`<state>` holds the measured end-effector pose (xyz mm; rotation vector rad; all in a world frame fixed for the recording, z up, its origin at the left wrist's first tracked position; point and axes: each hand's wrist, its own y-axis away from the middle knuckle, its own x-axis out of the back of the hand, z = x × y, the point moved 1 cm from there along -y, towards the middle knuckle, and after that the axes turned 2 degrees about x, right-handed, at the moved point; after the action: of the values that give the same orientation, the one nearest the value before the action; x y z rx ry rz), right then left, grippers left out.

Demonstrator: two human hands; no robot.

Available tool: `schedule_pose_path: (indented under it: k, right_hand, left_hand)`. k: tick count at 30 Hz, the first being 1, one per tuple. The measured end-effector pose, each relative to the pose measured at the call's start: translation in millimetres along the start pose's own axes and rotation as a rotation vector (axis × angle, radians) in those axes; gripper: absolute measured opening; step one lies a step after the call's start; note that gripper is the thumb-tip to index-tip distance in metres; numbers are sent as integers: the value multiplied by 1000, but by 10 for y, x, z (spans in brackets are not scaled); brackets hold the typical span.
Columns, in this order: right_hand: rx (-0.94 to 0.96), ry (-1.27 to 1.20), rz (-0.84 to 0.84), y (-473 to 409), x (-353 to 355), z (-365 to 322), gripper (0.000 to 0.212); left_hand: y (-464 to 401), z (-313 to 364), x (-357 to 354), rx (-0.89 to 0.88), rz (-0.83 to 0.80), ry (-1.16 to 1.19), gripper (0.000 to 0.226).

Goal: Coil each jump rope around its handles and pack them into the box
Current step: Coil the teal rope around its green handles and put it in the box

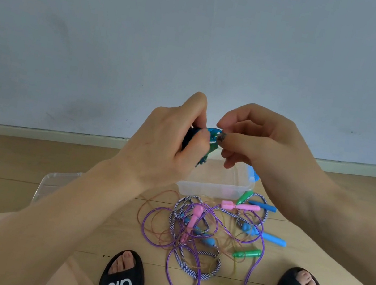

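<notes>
While the left hand (169,144) clamps the dark bundle (189,137) and the right hand (256,141) pinches its blue-green cord (214,133), the light, springy cord will likely uncoil unless held at the handles.

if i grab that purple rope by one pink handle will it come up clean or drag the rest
Likely drags: the purple rope loops limply through the striped rope, so it looks floppy and tangled. The pink handle looks like light, rigid plastic and should lift easily.

Soft even daylight, faint shadows, wide-angle edge bending, slight softness throughout.
</notes>
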<state>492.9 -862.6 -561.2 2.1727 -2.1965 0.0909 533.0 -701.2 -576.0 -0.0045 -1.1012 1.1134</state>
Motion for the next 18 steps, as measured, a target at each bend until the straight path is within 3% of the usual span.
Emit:
schedule_pose_path:
  k: [3,9,18]
  right_hand:
    - [-19,-36,-17,-6,34,-28,17]
    - [30,143,-20,41,-34,18,15]
    - [-26,13,20,12,-40,52,7]
  left_hand:
    - [-5,-50,6,37,25,-1,9]
    - [-26,-48,-18,24,36,-34,9]
    - [-29,-32,-31,18,29,-41,9]
